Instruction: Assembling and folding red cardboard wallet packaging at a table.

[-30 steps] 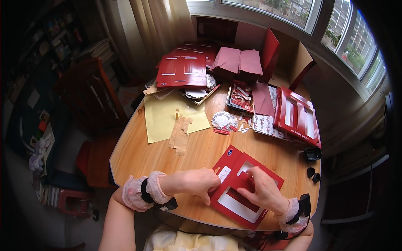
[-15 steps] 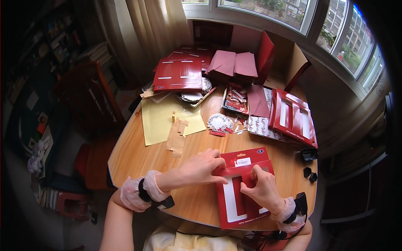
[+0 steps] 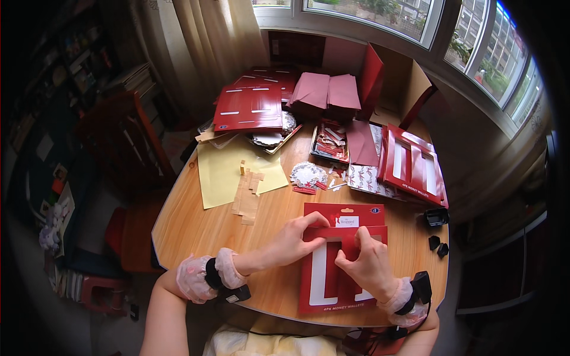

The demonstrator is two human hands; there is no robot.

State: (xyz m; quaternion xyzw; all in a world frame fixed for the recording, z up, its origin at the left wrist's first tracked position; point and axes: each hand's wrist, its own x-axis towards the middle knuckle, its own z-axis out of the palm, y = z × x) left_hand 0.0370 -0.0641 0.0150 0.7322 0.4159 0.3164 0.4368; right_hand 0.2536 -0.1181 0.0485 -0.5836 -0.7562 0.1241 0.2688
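A flat red cardboard packet (image 3: 332, 279) with two white window openings lies on the wooden table (image 3: 196, 225) right in front of me. My left hand (image 3: 297, 240) presses on its upper left part, fingers bent onto the red strip between top flap and windows. My right hand (image 3: 365, 264) rests on the middle of the packet, fingertips pinching at the centre bar. Both wrists wear pink frilly cuffs and dark bands.
A yellow paper sheet (image 3: 222, 172) with tan strips (image 3: 248, 193) lies left of centre. Red card stacks (image 3: 249, 107), maroon folded pieces (image 3: 329, 89), a tray of small red items (image 3: 331, 141), a finished red windowed packet (image 3: 412, 169) and small black objects (image 3: 436, 216) crowd the far and right side.
The red packet has turned from a slanted position to lie straight and upright before me. Both hands moved with it and now press on its upper middle.
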